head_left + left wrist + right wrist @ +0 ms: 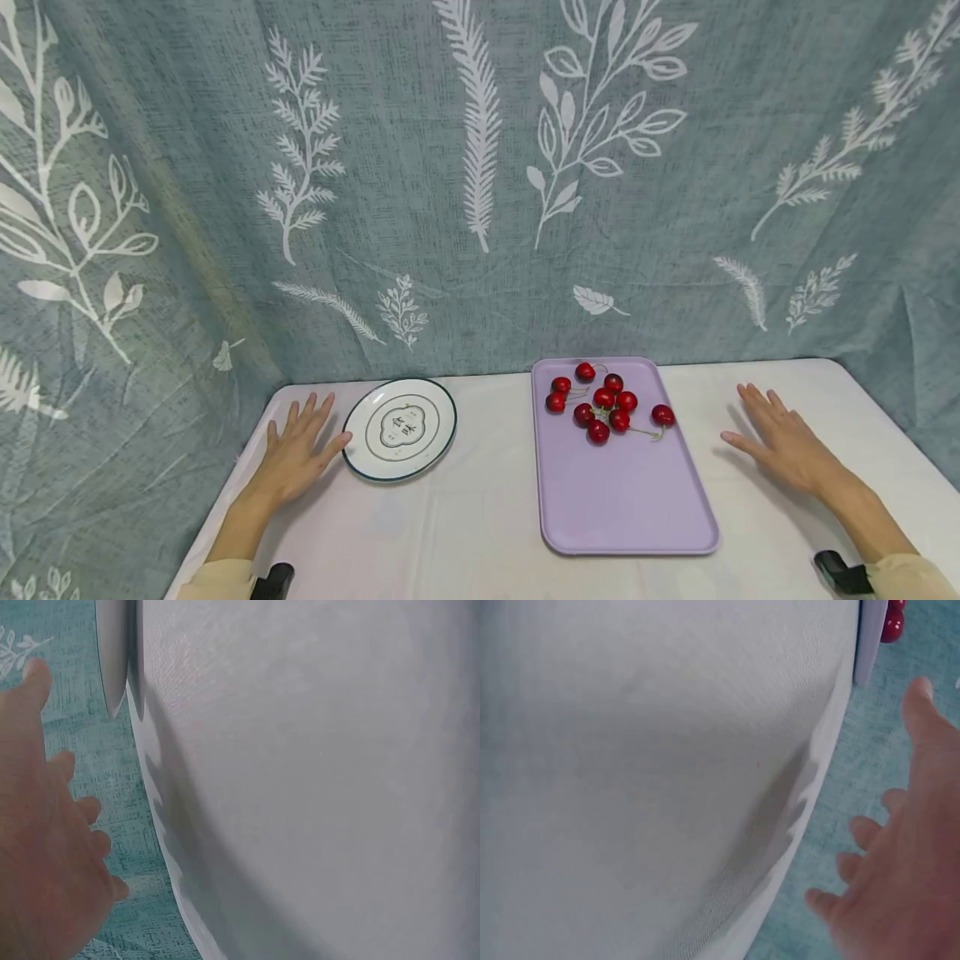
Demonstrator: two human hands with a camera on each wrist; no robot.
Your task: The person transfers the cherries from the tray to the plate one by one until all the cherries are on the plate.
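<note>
My left hand [294, 457] is spread above the left side of the table, its thumb tip overlapping the rim of a round white plate [442, 446] in the head view. The plate has a dark rim and a printed emblem in its middle. On the right, my right hand [786, 446] hovers with fingers extended and holds nothing. Left of it lies a purple rectangular tray [626, 508]. Several red cherries [603, 398], some with green stems, sit in the tray's far half. Both wrist views show the palms raised over the cloth, casting shadows.
A white cloth [487, 500] covers the table. Behind it hangs a blue-green curtain [390, 167] with white leaf prints, close to the table's back edge. A dark wrist strap with a device [842, 573] is on the right wrist, and another [273, 579] on the left.
</note>
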